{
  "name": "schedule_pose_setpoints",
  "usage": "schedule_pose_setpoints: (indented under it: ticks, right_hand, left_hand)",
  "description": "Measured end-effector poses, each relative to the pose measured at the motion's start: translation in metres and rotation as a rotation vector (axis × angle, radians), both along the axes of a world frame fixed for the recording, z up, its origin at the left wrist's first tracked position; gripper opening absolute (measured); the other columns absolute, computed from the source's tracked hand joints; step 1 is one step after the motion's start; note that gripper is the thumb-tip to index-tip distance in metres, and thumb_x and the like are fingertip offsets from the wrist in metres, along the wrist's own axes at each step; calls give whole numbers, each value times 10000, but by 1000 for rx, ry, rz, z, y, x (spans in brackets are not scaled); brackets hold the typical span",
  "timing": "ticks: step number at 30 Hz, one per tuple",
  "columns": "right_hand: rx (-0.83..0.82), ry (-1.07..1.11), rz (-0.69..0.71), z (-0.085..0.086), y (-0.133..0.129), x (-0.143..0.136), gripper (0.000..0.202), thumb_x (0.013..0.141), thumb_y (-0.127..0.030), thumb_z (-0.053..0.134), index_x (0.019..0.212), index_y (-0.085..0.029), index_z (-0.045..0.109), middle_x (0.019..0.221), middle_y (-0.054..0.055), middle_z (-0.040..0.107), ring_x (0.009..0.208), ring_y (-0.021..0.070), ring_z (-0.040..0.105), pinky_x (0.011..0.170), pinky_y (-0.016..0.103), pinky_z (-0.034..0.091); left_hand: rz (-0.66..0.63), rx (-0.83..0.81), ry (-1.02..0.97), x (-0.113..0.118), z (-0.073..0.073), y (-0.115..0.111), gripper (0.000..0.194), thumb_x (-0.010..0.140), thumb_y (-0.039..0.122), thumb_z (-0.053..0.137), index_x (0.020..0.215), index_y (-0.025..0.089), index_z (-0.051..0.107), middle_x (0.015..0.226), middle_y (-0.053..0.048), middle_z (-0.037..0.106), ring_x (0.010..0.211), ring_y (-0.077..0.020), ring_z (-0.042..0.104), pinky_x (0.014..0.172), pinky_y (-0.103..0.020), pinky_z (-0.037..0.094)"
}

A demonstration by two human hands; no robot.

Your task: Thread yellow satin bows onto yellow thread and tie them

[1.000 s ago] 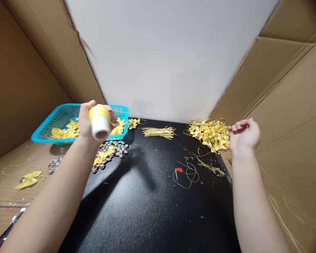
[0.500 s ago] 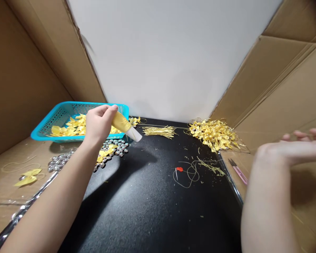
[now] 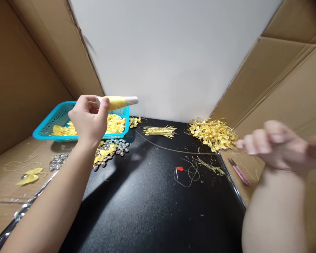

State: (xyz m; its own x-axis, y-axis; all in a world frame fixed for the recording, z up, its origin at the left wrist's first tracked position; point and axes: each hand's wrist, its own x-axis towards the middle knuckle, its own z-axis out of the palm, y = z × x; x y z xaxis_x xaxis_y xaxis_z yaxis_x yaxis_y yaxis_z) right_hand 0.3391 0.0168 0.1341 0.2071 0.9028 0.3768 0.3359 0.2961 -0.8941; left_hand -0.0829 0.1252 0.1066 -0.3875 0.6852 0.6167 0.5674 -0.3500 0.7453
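My left hand [image 3: 91,117] grips a cone-shaped spool of yellow thread [image 3: 117,102] above the blue basket, its narrow white end pointing right. From near the spool a thin thread [image 3: 171,150] sags across the black mat to my right hand [image 3: 274,144]. That hand is raised over the cardboard at the right, its fingers curled and blurred by motion, apparently pinching the thread's end. A bundle of cut yellow threads [image 3: 159,131] lies at the back middle of the mat.
The blue basket [image 3: 46,123] holds yellow petals. Silvery beads [image 3: 122,144] lie before it. A pile of yellow flowers [image 3: 213,133] sits back right, near pink snips [image 3: 241,174]. A needle with a red piece [image 3: 179,169] and loose thread lie mid-mat.
My left hand has risen and moved slightly left, turning the spool from tilted down to nearly level. My right hand has turned, its fingers now curled in view. The thread hangs lower over the mat.
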Motion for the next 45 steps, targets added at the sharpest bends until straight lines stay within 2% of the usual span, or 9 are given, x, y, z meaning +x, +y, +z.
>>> schedule_pose_setpoints:
  ticks: [2,5,12,19,27,30,34,39,45]
  right_hand:
    - [-293,-192,124,1,10,-15,540,704,-705,525,677,-177,634,745,80,664,782,190,639,699,422,386]
    - [-589,-584,-149,-2,21,-27,361,739,-525,655,843,-181,685,942,126,699,911,278,632,836,439,449]
    - [-326,-591,-43,-2,16,-42,398,849,-522,590,1106,-221,636,1125,91,686,1011,253,642,846,371,508]
    - [88,-153,188,14,-1,-71,305,869,-444,592,671,-222,659,804,39,699,839,180,655,786,318,505]
    - [-329,-712,43,7,8,-74,131,663,-277,743,735,-202,665,806,14,699,774,188,640,727,314,481]
    - [-373,-651,170,5,7,-73,397,647,-332,771,1016,-218,676,968,47,711,906,219,662,801,340,521]
    - [-230,-617,118,-2,12,-91,339,779,-400,680,1066,-219,665,1065,75,699,995,245,651,897,410,510]
    - [-115,-221,347,-45,33,-162,479,786,-395,684,1216,-218,569,1305,91,594,1221,244,544,1036,434,434]
    - [-232,356,584,-80,35,-211,397,773,-441,696,1067,-225,542,971,44,658,911,176,638,815,351,515]
  left_hand:
    - [-18,48,-59,0,-3,5,244,814,366,652,891,137,619,711,23,578,635,-94,536,595,-206,378]
    - [-24,160,-135,0,-6,13,229,775,338,679,854,132,618,680,10,602,569,-92,542,548,-205,403]
    - [-224,132,-252,19,0,3,212,739,337,689,741,141,607,565,23,546,472,-70,475,447,-179,397]
    - [-350,73,-263,30,4,-11,246,751,374,697,736,137,630,595,30,553,440,-44,459,445,-167,422]
    - [-374,34,-261,33,7,-18,240,763,364,685,727,134,623,571,35,551,450,-50,477,451,-164,407]
    - [-387,11,-262,35,7,-20,241,774,367,676,728,139,617,577,32,549,463,-55,486,455,-173,387]
    - [-447,-85,-280,41,2,-22,267,800,404,665,739,149,617,602,19,563,496,-65,495,488,-186,387]
    - [-606,-268,-294,55,-10,-25,377,802,533,634,751,159,622,578,9,554,524,-96,494,510,-206,397]
    - [-785,-417,-377,67,-16,-29,463,721,609,686,737,164,562,606,16,541,531,-98,470,512,-210,386]
